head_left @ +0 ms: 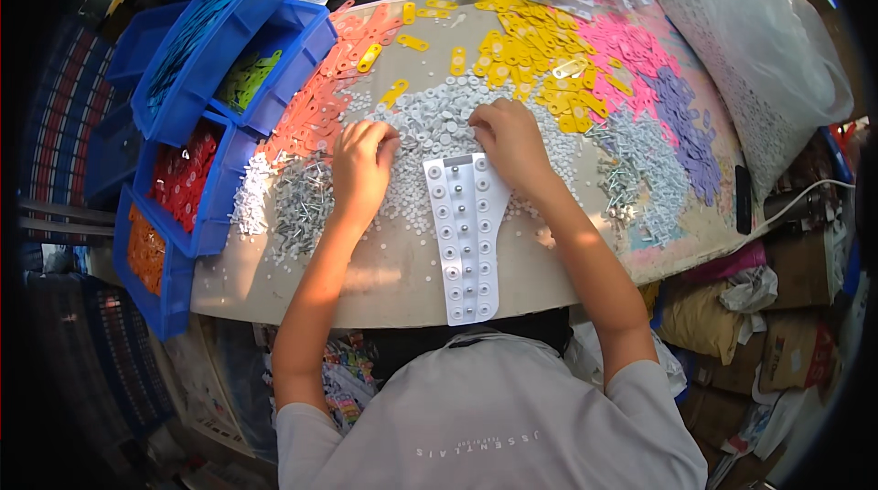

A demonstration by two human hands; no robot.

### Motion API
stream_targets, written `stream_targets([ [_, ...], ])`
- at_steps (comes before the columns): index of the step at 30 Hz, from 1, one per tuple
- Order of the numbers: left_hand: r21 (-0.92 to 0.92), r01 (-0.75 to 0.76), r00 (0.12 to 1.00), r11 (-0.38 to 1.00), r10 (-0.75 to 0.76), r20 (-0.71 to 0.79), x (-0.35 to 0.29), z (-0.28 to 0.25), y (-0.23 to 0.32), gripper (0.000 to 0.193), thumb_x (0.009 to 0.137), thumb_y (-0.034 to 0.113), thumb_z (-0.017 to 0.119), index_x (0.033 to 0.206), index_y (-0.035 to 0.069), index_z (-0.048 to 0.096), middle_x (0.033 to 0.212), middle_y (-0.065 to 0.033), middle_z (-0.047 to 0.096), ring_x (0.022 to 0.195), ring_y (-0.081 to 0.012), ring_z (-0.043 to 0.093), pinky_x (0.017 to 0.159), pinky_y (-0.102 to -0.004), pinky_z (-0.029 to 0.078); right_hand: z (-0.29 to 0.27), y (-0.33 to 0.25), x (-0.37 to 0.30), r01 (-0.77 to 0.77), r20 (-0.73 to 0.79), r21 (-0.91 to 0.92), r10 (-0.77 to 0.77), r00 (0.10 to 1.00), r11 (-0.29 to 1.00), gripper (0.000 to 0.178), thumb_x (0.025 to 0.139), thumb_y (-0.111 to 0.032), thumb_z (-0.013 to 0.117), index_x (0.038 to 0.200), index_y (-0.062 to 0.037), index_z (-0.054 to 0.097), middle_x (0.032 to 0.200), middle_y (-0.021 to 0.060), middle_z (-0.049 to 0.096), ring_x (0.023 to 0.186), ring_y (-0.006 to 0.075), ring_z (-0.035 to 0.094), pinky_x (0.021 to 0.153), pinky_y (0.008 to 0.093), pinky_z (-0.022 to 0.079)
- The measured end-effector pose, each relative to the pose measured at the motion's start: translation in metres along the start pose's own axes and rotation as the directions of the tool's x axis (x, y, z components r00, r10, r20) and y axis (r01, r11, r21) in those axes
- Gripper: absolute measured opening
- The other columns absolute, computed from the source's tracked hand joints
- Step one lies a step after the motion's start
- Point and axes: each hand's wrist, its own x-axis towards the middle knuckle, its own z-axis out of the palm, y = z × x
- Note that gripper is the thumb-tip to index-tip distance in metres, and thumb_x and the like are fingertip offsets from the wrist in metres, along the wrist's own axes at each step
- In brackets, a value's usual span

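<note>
The left hand [364, 161] and right hand [514, 143] are at the caps [445, 127]; I cannot tell whether their curled fingers pinch any. The tray [469, 239] lies between the forearms [590, 257], at the counter's [384, 261] near edge, so a bump from them could push it off.
</note>
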Motion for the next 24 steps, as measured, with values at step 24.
stream_targets([
  [24, -0.389, 0.196, 0.944, 0.900, -0.066, 0.323, -0.057, -0.014, 0.061, 0.008, 0.085, 0.002, 0.072, 0.091, 0.001, 0.067, 0.088, -0.0085, 0.062, 0.086, -0.0229, 0.059, 0.077, -0.0336, 0.048, -0.045, -0.042, -0.078, -0.166, 0.197, 0.434, 0.087, 0.977, 0.886, 0.010, 0.090, -0.006, 0.065, 0.100, -0.0035, 0.067, 0.092, 0.0097, 0.064, 0.091, 0.0268, 0.057, 0.080, 0.0370, 0.048],
])
